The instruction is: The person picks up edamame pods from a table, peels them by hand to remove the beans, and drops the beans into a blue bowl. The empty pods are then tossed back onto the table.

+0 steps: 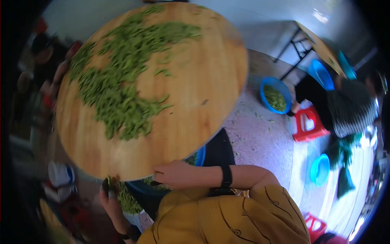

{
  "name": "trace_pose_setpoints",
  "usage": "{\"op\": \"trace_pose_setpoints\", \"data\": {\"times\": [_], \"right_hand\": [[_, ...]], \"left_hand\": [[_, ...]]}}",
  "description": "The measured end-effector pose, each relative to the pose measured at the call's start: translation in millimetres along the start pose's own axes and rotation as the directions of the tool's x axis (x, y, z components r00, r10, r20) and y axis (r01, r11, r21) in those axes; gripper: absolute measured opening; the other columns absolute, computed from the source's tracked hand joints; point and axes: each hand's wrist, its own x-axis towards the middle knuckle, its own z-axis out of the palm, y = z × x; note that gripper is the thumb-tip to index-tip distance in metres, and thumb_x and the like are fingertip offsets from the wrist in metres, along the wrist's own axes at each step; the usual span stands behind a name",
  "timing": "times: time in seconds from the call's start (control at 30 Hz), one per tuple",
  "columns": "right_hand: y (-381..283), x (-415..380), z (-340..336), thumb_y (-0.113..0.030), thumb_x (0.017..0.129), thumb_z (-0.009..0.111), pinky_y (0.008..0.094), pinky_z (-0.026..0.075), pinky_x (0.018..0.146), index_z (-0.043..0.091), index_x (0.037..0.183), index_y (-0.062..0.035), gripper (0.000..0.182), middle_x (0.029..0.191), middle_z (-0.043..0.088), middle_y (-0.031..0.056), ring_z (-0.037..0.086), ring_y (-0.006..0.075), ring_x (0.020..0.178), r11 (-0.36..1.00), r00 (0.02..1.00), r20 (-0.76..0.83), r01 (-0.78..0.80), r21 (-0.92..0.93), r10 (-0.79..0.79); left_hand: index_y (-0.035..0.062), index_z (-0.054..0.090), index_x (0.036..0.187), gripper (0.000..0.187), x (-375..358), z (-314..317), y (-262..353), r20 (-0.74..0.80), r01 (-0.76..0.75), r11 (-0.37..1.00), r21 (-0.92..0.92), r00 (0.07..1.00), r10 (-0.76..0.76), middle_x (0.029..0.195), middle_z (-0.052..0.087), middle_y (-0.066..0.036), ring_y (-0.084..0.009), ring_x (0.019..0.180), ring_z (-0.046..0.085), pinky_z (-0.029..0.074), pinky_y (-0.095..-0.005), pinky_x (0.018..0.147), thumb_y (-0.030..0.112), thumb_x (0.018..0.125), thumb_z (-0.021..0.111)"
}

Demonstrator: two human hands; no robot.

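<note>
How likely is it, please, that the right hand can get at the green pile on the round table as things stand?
Probably yes: the right hand is at the near edge of the round table, and only bare wood shows between it and the green pile.

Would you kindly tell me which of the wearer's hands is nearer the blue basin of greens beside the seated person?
Right. The right hand is by the tabletop, with the basin ahead to its right; the left hand is farther left.
</note>
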Motion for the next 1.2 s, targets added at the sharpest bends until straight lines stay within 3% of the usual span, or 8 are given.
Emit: {"op": "trace_pose_setpoints", "data": {"times": [0.23, 0.3, 0.43, 0.57, 0.77, 0.87, 0.93, 1.2], "right_hand": [[-6, 10, 2, -0.019, 0.076, 0.061, 0.0412, 0.052, 0.066, 0.059, 0.098, -0.0064, 0.026, 0.101, 0.054, 0.0113, 0.06, 0.0318, 0.087, 0.983, 0.99, 0.057, 0.12, 0.138, -0.129], [-5, 21, -21, -0.022, 0.078, 0.061, 0.0426, 0.052, 0.068, 0.058, 0.103, -0.0075, 0.029, 0.105, 0.056, 0.0133, 0.06, 0.0324, 0.089, 0.998, 0.999, 0.014, -0.042, 0.055, 0.041], [67, 44, -69, -0.018, 0.08, 0.061, 0.0421, 0.049, 0.073, 0.058, 0.105, -0.0075, 0.027, 0.096, 0.061, 0.015, 0.059, 0.0352, 0.087, 0.849, 0.8, -0.422, -0.515, -0.119, 0.427], [105, 47, -88, -0.016, 0.078, 0.063, 0.0447, 0.05, 0.067, 0.058, 0.098, -0.0046, 0.024, 0.095, 0.061, 0.0172, 0.061, 0.0366, 0.079, 0.808, 0.767, -0.567, -0.52, -0.276, 0.3], [61, 36, -76, -0.018, 0.073, 0.068, 0.0415, 0.05, 0.064, 0.061, 0.097, -0.0047, 0.028, 0.088, 0.062, 0.0148, 0.061, 0.0339, 0.074, 0.875, 0.718, -0.533, -0.475, 0.092, 0.447], [17, 25, -47, -0.019, 0.073, 0.069, 0.0395, 0.05, 0.063, 0.062, 0.099, -0.005, 0.03, 0.085, 0.062, 0.0131, 0.061, 0.0329, 0.071, 0.864, 0.746, -0.436, -0.435, 0.253, 0.503], [4, 19, -30, -0.02, 0.075, 0.069, 0.0385, 0.05, 0.063, 0.062, 0.1, -0.0049, 0.031, 0.085, 0.062, 0.0124, 0.061, 0.0324, 0.07, 0.893, 0.794, -0.409, -0.391, 0.223, 0.45], [1, 16, -17, -0.014, 0.084, 0.061, 0.0389, 0.051, 0.073, 0.055, 0.113, -0.0021, 0.033, 0.102, 0.061, 0.0182, 0.062, 0.0349, 0.088, 0.874, 0.84, -0.315, -0.325, 0.361, 0.442]], "left_hand": [[0.0012, 0.048, 0.13, 0.042, -5, -107, -106, -0.262, 0.005, 0.969, 0.246, 0.963, 0.062, 0.116, 0.059, -0.01, -0.0177, 0.096, 0.058, 0.048, -0.0283, 0.08, 0.006, 0.088, 0.057], [0.002, 0.044, 0.133, 0.05, -7, -91, -77, -0.276, 0.22, 0.512, 0.831, 0.961, 0.034, 0.127, 0.051, -0.016, -0.0254, 0.107, 0.055, 0.047, -0.0353, 0.085, 0.009, 0.087, 0.06], [0.0022, 0.045, 0.132, 0.048, -4, -74, -66, -0.323, 0.083, 0.823, 0.562, 0.938, 0.126, 0.127, 0.049, -0.018, -0.0271, 0.111, 0.053, 0.047, -0.0367, 0.087, 0.011, 0.087, 0.061], [-0.0017, 0.05, 0.125, 0.046, 6, -27, -33, -0.319, -0.066, 0.84, 0.538, 0.906, 0.276, 0.115, 0.054, -0.019, -0.0293, 0.098, 0.058, 0.049, -0.0348, 0.079, 0.007, 0.082, 0.065], [0.0016, 0.059, 0.112, 0.027, 5, 79, 44, 0.316, -0.497, 0.762, 0.414, 0.864, 0.391, 0.097, 0.065, -0.013, -0.0248, 0.082, 0.065, 0.05, -0.0309, 0.073, 0.004, 0.085, 0.058], [0.0005, 0.058, 0.111, 0.025, 6, 115, 43, 0.515, -0.224, 0.958, 0.182, 0.851, 0.101, 0.092, 0.066, -0.011, -0.0242, 0.081, 0.066, 0.052, -0.031, 0.072, 0.001, 0.088, 0.05], [-0.0012, 0.056, 0.113, 0.024, 4, 127, 36, 0.623, 0.377, 0.889, -0.262, 0.769, -0.143, 0.097, 0.064, -0.011, -0.0203, 0.081, 0.064, 0.054, -0.0311, 0.074, 0.012, 0.094, 0.05], [0.001, 0.058, 0.109, 0.018, 9, 133, 32, 0.385, 0.41, 0.849, -0.334, 0.881, -0.274, 0.094, 0.064, -0.005, -0.0143, 0.079, 0.063, 0.054, -0.0276, 0.072, 0.007, 0.092, 0.054]]}}
